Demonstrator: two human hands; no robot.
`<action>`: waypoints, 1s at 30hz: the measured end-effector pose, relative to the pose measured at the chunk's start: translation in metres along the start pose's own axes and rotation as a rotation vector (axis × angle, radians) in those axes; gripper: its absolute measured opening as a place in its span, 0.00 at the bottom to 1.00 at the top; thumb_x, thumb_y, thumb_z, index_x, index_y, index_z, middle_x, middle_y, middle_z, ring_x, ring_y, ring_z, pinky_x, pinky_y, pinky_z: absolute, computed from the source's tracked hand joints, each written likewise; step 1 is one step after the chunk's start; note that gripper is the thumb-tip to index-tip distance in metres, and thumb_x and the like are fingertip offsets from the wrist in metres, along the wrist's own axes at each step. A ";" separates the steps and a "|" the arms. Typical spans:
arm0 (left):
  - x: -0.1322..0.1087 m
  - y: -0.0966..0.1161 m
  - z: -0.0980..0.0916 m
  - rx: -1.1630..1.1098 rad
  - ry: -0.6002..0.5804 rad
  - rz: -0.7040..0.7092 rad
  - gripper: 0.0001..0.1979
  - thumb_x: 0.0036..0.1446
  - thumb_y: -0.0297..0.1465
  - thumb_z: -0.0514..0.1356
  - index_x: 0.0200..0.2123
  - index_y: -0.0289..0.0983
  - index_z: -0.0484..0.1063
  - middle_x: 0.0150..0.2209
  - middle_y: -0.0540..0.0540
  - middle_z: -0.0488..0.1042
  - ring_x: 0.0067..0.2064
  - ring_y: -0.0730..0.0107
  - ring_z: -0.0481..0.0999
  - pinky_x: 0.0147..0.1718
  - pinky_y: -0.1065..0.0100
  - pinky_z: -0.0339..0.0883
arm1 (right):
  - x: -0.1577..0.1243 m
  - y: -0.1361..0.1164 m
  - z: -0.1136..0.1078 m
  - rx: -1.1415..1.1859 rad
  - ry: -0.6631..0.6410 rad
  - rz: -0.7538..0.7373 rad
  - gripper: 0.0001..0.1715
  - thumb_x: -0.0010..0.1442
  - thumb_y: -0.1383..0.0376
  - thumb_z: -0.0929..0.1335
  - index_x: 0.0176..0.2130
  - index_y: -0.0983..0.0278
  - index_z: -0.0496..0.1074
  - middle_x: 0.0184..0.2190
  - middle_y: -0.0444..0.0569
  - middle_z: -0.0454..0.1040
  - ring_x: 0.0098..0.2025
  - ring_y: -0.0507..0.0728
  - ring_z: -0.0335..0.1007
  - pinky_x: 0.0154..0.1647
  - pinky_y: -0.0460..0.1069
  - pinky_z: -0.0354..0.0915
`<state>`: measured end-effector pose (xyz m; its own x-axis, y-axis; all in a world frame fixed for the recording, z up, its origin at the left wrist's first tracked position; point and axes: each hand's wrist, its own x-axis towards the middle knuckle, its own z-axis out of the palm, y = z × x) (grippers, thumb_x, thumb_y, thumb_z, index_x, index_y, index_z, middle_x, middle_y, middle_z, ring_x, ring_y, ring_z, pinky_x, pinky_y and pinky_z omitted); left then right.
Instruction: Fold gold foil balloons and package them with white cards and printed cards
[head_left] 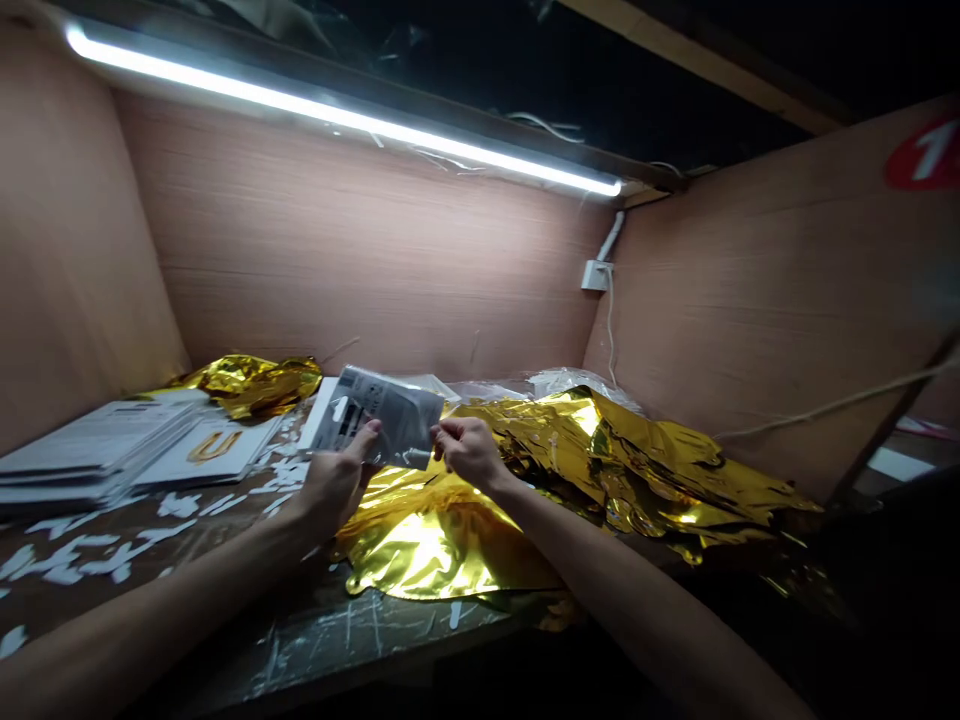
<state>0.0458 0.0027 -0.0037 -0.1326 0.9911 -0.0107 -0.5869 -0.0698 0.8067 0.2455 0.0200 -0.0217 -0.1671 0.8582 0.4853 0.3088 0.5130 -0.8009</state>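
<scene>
A flat clear plastic packet (409, 408) with grey and black print is raised over the bench, tilted. My left hand (341, 475) grips its lower left part, thumb on top. My right hand (469, 450) is closed in a pinch at the packet's right edge; the exact pinch point is partly hidden by the fingers. Beneath both hands lies a shiny gold foil sheet (435, 550). A larger heap of gold foil (622, 460) spreads to the right of my right hand.
Stacks of white printed cards (97, 440) lie at the left, one card showing a gold U-shaped mark. Crumpled gold foil (247, 380) sits behind them. White scraps (82, 555) litter the bench. Wooden panels (375, 260) enclose it; a light tube (337, 115) hangs above.
</scene>
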 end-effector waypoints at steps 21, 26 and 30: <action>-0.007 -0.034 -0.014 0.280 -0.370 -0.281 0.18 0.54 0.35 0.72 0.46 0.34 0.77 0.35 0.40 0.82 0.35 0.56 0.83 0.38 0.60 0.78 | -0.032 -0.104 -0.149 -1.011 -0.032 -0.664 0.15 0.64 0.62 0.66 0.30 0.61 0.79 0.26 0.46 0.80 0.24 0.52 0.69 0.31 0.48 0.61; -0.001 -0.034 -0.010 0.181 -0.298 -0.299 0.19 0.53 0.34 0.73 0.47 0.35 0.77 0.37 0.38 0.83 0.38 0.54 0.84 0.39 0.57 0.79 | 0.044 -0.041 -0.239 -0.994 0.564 -0.172 0.24 0.70 0.58 0.60 0.39 0.69 0.80 0.31 0.53 0.82 0.31 0.56 0.78 0.34 0.47 0.67; 0.008 -0.040 -0.012 0.121 -0.236 -0.292 0.17 0.56 0.33 0.71 0.48 0.37 0.78 0.40 0.37 0.83 0.42 0.52 0.84 0.41 0.56 0.80 | 0.114 0.044 -0.232 -1.039 0.324 0.144 0.18 0.70 0.63 0.63 0.44 0.69 0.80 0.37 0.54 0.82 0.40 0.56 0.79 0.42 0.47 0.71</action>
<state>0.0584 0.0123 -0.0431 0.2217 0.9671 -0.1249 -0.4726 0.2186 0.8537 0.4572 0.1368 0.0798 0.1409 0.7858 0.6022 0.9693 0.0143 -0.2454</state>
